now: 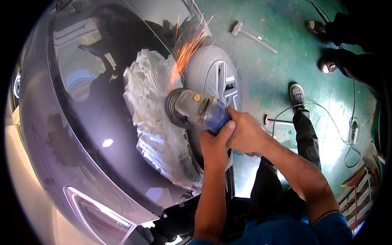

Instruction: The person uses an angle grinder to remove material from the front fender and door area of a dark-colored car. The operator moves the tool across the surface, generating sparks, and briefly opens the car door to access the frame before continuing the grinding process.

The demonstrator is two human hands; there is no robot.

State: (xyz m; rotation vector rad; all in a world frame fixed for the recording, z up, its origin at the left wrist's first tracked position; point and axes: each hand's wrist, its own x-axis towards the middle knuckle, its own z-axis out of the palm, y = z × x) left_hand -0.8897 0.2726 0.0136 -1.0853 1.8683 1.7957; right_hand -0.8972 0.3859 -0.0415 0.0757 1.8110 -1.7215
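Both hands are closed round an angle grinder (196, 108) with a grey metal head and a blue body. My left hand (213, 145) grips it from below, and my right hand (246, 130) wraps its rear part. The round disc (176, 107) meets the edge of the wheel arch on a dark grey car (110, 134). Orange sparks (188, 53) fly up and away from the disc. Around the arch, a wide patch of paint is ground to rough, pale bare metal (149, 118). Just right of the disc stands the tyre (204, 69) with its silver and black wheel.
On the green floor (269, 73) lie a sledgehammer (257, 37) and a smaller hammer (281, 122). A cable (326, 110) loops near my foot. Another person's shoes (328, 66) stand at the upper right. Slatted stuff (361, 192) is at the lower right.
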